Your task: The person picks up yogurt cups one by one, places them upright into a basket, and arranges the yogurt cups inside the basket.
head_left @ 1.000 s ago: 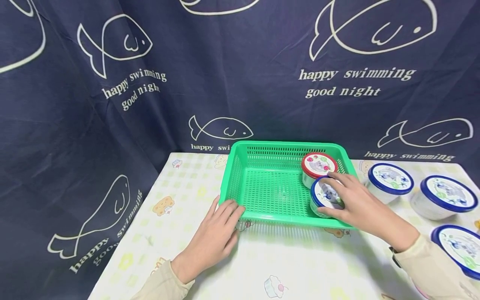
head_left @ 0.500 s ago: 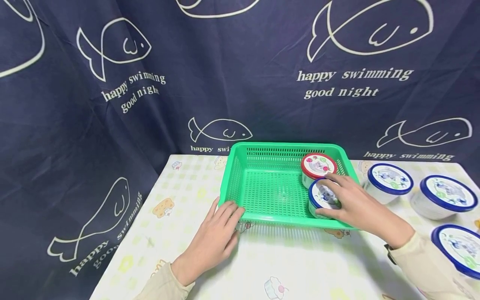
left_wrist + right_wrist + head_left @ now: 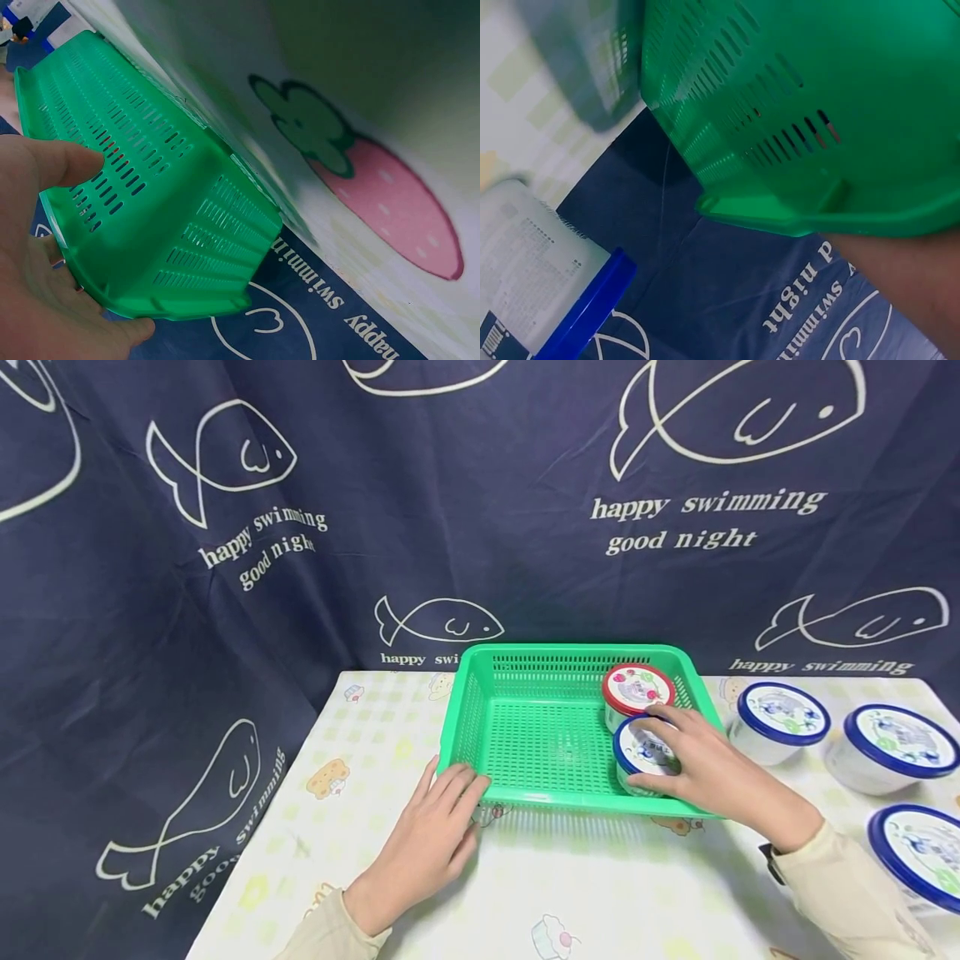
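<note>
A green plastic basket (image 3: 547,752) stands at the back of the table. My left hand (image 3: 422,839) grips its front left corner; in the left wrist view the thumb (image 3: 71,161) lies on the outer wall and the fingers reach over the rim. Inside the basket's right end, my right hand (image 3: 712,768) holds a round tub with a blue lid (image 3: 641,750) by its top, thumb in front and fingers across the lid. Directly behind it is a red-lidded tub (image 3: 637,687), upright. In the right wrist view the basket's wall (image 3: 840,180) hides most of the right hand.
Right of the basket several more blue-lidded tubs stand on the table, among them one near the basket (image 3: 780,718), one farther right (image 3: 896,747) and one in front (image 3: 918,860). A patterned cloth (image 3: 510,893) covers the table. A dark blue curtain (image 3: 525,543) hangs behind.
My right hand has shifted the blue-lidded tub slightly left inside the basket, its lid turning a little. The left hand has stayed at the corner.
</note>
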`<state>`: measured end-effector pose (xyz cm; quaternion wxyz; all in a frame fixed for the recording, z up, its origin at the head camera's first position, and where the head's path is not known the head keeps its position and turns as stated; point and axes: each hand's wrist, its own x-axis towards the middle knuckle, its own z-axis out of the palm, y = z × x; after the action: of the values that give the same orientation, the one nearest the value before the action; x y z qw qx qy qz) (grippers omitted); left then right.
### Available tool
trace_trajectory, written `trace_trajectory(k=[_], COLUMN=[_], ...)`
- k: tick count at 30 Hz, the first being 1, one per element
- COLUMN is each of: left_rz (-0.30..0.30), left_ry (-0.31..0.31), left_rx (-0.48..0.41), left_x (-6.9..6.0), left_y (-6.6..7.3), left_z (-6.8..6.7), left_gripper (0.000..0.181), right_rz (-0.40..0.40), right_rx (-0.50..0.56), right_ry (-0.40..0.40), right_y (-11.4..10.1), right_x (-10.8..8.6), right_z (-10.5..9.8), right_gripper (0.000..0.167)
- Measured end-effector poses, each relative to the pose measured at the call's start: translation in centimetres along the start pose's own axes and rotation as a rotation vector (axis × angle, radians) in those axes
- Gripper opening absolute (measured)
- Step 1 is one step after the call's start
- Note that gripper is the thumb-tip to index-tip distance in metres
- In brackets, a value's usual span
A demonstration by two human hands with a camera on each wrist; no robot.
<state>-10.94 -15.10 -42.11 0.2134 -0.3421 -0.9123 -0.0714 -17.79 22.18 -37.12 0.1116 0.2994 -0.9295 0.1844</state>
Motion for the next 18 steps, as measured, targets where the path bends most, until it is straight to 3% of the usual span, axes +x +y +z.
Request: trace_trajectory(k=[10, 18], left_rz=[0.009, -0.007], left_ry=[-0.007, -0.018], left_rx=[-0.018, 0.005], left_x=[-0.1, -0.2], left_y=[0.3, 0.0], left_z=[0.4, 0.0], left_gripper=[0.059, 0.060], right_rz=[0.017, 0.029], right_rx=[0.024, -0.009], right_ry=[0.039, 0.085], right_y=[0.4, 0.2], right_x=[-1.0, -0.6], right_z=[0.2, -1.0], right_gripper=[0.068, 0.069])
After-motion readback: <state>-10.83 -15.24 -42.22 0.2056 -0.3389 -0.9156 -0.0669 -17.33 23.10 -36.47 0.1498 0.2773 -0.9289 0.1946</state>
